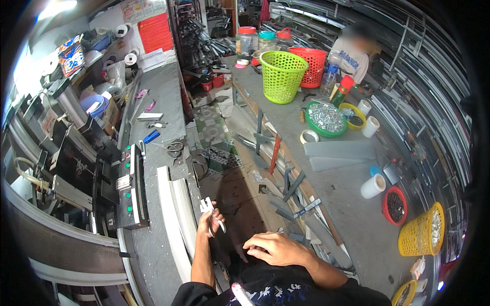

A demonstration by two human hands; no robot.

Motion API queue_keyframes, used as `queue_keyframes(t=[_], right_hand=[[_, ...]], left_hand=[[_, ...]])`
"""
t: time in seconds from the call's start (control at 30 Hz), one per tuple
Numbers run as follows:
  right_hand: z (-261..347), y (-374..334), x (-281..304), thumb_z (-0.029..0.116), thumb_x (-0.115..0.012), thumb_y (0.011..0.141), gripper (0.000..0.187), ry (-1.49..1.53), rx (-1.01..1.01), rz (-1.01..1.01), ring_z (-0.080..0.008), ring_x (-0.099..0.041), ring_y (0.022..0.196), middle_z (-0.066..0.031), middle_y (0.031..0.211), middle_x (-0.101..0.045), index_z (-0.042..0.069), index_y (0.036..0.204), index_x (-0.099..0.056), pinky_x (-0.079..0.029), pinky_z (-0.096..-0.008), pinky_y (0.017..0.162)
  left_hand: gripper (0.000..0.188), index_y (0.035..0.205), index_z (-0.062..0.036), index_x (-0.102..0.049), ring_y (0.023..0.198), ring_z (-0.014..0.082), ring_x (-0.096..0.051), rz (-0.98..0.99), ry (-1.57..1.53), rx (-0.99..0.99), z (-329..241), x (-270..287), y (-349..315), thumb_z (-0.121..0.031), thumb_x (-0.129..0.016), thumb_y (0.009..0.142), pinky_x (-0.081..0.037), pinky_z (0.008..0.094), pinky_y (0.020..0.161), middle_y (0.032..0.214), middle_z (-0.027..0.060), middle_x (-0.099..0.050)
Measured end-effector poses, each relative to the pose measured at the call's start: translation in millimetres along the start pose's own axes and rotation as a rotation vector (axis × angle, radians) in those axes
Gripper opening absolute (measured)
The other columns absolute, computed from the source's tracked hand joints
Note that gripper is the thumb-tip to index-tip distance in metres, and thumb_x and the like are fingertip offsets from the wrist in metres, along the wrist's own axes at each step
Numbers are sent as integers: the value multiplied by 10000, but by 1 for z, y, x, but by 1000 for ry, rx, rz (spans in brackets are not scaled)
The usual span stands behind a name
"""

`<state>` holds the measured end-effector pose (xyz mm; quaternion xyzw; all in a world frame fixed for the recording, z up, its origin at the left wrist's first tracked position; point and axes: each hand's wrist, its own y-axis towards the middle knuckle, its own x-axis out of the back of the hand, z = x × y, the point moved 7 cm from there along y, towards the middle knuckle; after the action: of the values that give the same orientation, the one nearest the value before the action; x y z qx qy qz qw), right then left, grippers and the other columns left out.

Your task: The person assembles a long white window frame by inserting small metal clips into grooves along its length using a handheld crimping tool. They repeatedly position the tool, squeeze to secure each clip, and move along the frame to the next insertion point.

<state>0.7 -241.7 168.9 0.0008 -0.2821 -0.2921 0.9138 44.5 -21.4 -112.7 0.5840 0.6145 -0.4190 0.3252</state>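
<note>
My left hand (208,222) is closed around a small white notched piece (205,204). A pale curved part (222,226) sticks out on the right side of the same hand; whether the two belong together I cannot tell. My right hand (273,248) hovers in front of my body, palm down, its fingers loosely bent and apart, with nothing visible in it. Beside my left forearm, long white profiles (176,219) lie along the left bench. Farther up that bench are dark-handled scissors (175,149) and a blue-handled tool (151,136).
A machine with green buttons (133,188) borders the left bench. On the right table (326,178) stand a green basket (283,76), a red basket (312,66), a green bowl of metal parts (326,120) and a yellow basket (419,237). Another person (352,53) is beyond it.
</note>
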Motion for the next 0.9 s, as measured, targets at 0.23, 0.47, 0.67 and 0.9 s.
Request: queue_keyframes(t=[0.23,0.47,0.67,0.9], right_hand=[[41,9,57,83,-705,851,100,-117,162,-205,-275,-656,736,-97,812,-670,30,924,-663,-498,-367,687],[129,-2,111,53,-753,791,152,-220,541,-479,-164,-568,549,-30,642,-591,9,926,-699,-434,-313,521],[189,-19,120,209,-814,779,127,-304,789,-614,-104,-481,685,48,771,-512,175,849,-713,-450,-272,584],[227,-10,112,176,-754,599,274,-330,808,-581,-145,-412,759,36,845,-439,159,872,-733,-427,-293,630]], left_hand=[[427,1305,-124,-478,696,185,-526,-6,32,4,1,-1,-1,-194,-646,919,-487,424,736,737,18,-474],[418,1290,-142,-496,673,163,-513,10,57,-20,0,-4,-3,-207,-663,912,-487,416,722,728,-7,-456],[422,1293,-136,-489,676,165,-517,8,52,-17,1,-3,-5,-203,-660,913,-484,423,725,735,-4,-471],[422,1293,-133,-486,687,169,-523,11,61,-29,0,-4,-2,-200,-656,912,-481,428,729,736,0,-480]])
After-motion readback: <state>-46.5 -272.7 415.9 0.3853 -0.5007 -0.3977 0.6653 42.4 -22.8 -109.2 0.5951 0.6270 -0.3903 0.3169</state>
